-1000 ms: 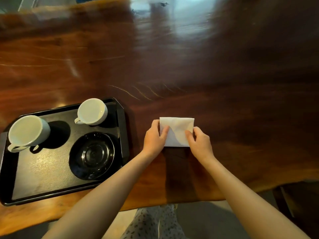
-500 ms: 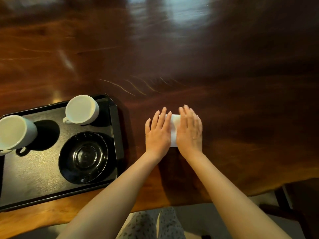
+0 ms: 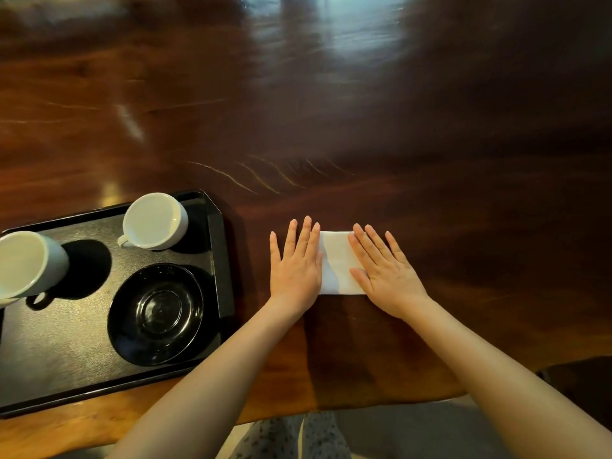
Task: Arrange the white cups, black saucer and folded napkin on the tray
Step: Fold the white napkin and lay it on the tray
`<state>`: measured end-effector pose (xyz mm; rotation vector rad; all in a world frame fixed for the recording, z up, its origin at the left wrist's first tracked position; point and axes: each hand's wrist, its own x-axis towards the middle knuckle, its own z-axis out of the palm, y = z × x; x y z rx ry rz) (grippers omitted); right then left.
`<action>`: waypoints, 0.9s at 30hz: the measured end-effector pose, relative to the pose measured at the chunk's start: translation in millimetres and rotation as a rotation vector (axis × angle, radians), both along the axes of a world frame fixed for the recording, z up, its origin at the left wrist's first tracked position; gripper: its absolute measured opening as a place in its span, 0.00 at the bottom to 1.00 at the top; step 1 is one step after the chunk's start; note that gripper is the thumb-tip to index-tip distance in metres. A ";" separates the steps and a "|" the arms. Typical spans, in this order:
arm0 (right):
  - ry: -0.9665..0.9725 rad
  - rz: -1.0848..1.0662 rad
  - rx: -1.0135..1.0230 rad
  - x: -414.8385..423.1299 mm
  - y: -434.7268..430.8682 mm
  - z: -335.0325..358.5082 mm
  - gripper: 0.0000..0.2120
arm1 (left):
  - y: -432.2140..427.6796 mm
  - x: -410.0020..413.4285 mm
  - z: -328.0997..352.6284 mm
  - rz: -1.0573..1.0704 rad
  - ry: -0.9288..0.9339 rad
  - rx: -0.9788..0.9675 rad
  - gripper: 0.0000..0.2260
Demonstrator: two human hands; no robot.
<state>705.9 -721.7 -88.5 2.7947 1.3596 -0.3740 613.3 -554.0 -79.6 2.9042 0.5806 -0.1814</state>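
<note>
A white folded napkin (image 3: 337,263) lies flat on the wooden table, right of the black tray (image 3: 218,260). My left hand (image 3: 294,266) presses flat on its left edge, fingers spread. My right hand (image 3: 384,273) lies flat on its right part. On the tray stand two white cups: one (image 3: 154,221) at the far right corner, one (image 3: 26,263) at the left, cut by the frame edge. A black saucer (image 3: 155,314) sits at the tray's near right.
The dark polished wooden table (image 3: 364,127) stretches far and right. Its near edge (image 3: 381,400) runs just below my forearms. A dark seat corner (image 3: 583,382) shows at the lower right.
One second ago both hands pinched the napkin's sides while folding it. Then they lay flat together over it; now they have slid apart, baring the napkin's middle.
</note>
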 end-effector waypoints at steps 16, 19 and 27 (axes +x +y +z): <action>0.124 -0.299 0.129 -36.6 28.6 23.7 0.28 | -34.8 7.1 19.4 0.230 -0.123 -0.112 0.21; 0.126 -0.256 0.107 -46.0 30.1 11.9 0.26 | -26.2 3.4 8.3 -0.010 -0.115 -0.051 0.27; 0.090 -0.136 -0.004 -25.3 -15.7 5.2 0.32 | -12.4 0.8 -9.6 -0.020 0.021 -0.099 0.23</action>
